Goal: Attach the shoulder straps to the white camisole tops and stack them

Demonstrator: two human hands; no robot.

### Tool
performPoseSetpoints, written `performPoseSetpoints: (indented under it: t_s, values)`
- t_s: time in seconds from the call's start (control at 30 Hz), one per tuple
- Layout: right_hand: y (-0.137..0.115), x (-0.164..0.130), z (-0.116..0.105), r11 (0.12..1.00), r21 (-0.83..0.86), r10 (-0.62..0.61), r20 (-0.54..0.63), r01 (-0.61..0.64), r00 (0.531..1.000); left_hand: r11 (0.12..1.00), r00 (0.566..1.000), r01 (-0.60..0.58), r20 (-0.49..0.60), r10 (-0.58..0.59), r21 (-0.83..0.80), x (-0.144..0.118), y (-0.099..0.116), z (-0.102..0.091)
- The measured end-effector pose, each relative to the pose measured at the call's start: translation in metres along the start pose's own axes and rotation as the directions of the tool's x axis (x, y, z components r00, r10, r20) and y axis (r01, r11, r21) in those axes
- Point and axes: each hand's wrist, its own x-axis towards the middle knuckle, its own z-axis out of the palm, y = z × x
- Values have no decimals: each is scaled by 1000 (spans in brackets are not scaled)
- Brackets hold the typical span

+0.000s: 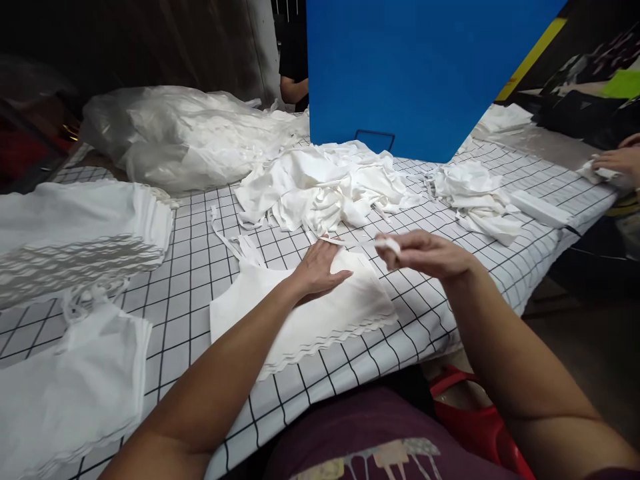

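Both hands sit over the near edge of the checked table (pixel 190 293). I see my left hand (pixel 320 267) lying flat, fingers spread and slack, pressing on a white cloth stack (pixel 320 313) with scalloped edges, which lies right in front of me at the table's near edge. My right hand (pixel 425 257) hovers just right of the stack, above the table, its fingertips pinched on a small white scrap (pixel 389 245).

At my near left lies a flat cloth pile (pixel 75 393) with a loop of tape on top. Behind it, further left, sits a taller folded stack (pixel 75 233). A thin strip (pixel 233 243) lies on the table between that stack and my left hand.

Beyond my hands, mid-table, a loose heap (pixel 325 183) of white pieces spreads out. Right of it is a smaller heap (pixel 475 193), with a white bar (pixel 540 208) just beside it. At the far right edge, another person's hand (pixel 617 160) rests on some white cloth.

Farther back, a plastic bag (pixel 175 137) of white goods lies at the left. A blue board (pixel 420 73) stands upright behind the heaps. Someone's arm (pixel 294 90) shows just left of it.
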Motion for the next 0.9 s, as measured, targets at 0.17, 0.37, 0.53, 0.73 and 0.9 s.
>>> performPoseSetpoints:
  t_s: [0.17,0.37,0.53,0.73,0.9]
  values:
    - [30,65,9,970,221,22,-509,106,860,969,993,-34,-116,5,-245,-5,0,-13]
    - [86,89,29,923,385,236,-520,-21,821,973,953,38,-283,-104,-227,1,-3,-24]
    - [94,84,30,920,376,287,-455,-110,843,925,934,256,-175,-312,-281,1,1,-47]
    - [94,81,23,868,473,309,-280,-150,909,931,945,327,41,-325,-163,-22,19,-52]
    - [94,78,22,896,409,294,-257,-172,921,863,900,397,-50,-432,-312,-30,23,-28]
